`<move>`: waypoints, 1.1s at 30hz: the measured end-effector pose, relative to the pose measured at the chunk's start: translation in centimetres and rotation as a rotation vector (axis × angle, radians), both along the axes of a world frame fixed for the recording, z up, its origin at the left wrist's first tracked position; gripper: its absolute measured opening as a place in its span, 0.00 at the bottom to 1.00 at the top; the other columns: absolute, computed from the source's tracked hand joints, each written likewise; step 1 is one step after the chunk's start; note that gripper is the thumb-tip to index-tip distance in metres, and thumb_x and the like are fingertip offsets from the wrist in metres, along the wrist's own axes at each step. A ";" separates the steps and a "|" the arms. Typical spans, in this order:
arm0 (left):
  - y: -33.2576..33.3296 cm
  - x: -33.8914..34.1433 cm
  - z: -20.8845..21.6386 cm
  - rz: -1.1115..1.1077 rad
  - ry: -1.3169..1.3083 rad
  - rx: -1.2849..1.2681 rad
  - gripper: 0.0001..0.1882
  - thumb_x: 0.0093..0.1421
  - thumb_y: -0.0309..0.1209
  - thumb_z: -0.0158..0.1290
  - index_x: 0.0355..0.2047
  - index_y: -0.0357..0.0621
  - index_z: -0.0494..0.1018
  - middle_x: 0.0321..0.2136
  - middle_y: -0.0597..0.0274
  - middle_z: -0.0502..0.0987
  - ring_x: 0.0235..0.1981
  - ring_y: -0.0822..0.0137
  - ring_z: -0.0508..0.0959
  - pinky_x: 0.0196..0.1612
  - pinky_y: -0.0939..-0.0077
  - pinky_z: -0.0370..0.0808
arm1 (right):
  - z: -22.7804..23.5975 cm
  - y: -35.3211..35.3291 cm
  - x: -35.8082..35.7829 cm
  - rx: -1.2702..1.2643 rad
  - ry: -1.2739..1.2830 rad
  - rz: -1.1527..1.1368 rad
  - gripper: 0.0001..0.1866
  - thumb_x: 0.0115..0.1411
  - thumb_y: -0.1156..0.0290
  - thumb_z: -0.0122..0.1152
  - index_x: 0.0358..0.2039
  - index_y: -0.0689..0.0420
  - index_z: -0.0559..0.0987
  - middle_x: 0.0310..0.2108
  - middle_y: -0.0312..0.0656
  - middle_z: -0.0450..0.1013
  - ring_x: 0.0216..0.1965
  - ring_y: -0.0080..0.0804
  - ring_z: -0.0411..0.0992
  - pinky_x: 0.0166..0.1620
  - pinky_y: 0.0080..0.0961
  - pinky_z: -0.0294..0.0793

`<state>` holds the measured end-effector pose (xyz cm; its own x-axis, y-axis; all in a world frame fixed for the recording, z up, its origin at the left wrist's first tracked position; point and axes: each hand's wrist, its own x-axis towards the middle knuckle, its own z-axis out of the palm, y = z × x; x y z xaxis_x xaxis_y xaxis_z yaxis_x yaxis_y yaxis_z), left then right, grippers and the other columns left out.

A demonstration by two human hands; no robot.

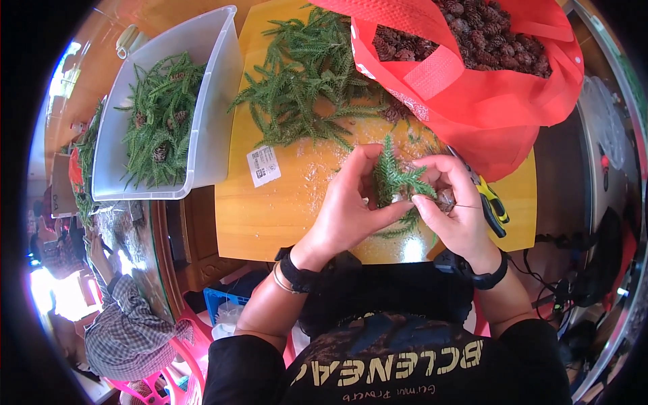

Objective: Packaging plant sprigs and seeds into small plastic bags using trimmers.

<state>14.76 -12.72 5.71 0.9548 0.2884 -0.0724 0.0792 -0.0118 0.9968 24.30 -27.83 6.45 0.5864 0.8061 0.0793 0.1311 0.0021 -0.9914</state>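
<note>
Above the near part of the yellow table, my left hand (347,209) is closed round a green artificial fir sprig (388,172), with its needled tips standing up between my hands. My right hand (455,209) meets it from the other side, thumb and fingers pinched together. In the right fingers sits a small brownish pine cone (445,197), partly hidden, and a thin dark wire sticks out past it. Whether the cone touches the sprig's stem, I cannot tell. Yellow-and-black pliers (496,206) lie on the table just right of my right hand.
A heap of fir sprigs (304,74) covers the table's far middle. Sprigs with cones fill a clear plastic bin (212,101) at left. A red bag (472,101) of pine cones (486,34) stands far right. A white label (263,166) lies by the bin. Another person (128,331) sits at left.
</note>
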 end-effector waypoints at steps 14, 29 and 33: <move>-0.4 0.2 -0.2 0.128 -0.252 0.193 0.30 0.53 0.17 0.45 0.58 0.37 0.54 0.33 0.60 0.69 0.28 0.73 0.70 0.28 0.82 0.69 | -0.5 0.1 0.0 0.027 0.086 -0.096 0.17 0.52 0.80 0.51 0.45 0.59 0.65 0.30 0.32 0.63 0.30 0.13 0.61 0.33 0.10 0.59; 0.1 0.1 0.1 -0.009 -0.050 -0.472 0.27 0.45 0.20 0.62 0.44 0.40 0.62 0.38 0.66 0.67 0.36 0.75 0.71 0.41 0.81 0.70 | -0.4 -0.2 -0.2 0.009 -0.007 0.042 0.17 0.51 0.79 0.53 0.42 0.59 0.65 0.30 0.32 0.62 0.31 0.14 0.61 0.34 0.12 0.60; 0.0 0.2 -1.0 0.056 -0.168 -0.257 0.25 0.47 0.21 0.62 0.43 0.39 0.62 0.31 0.68 0.67 0.30 0.79 0.70 0.34 0.83 0.71 | -0.2 0.0 -0.4 -0.032 -0.048 0.044 0.17 0.50 0.81 0.54 0.41 0.58 0.64 0.30 0.32 0.63 0.30 0.14 0.61 0.32 0.11 0.60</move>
<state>14.98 -12.72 4.74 0.9426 0.3338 0.0077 -0.0937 0.2424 0.9657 23.87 -27.79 6.29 0.5468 0.8334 0.0801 0.1785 -0.0226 -0.9837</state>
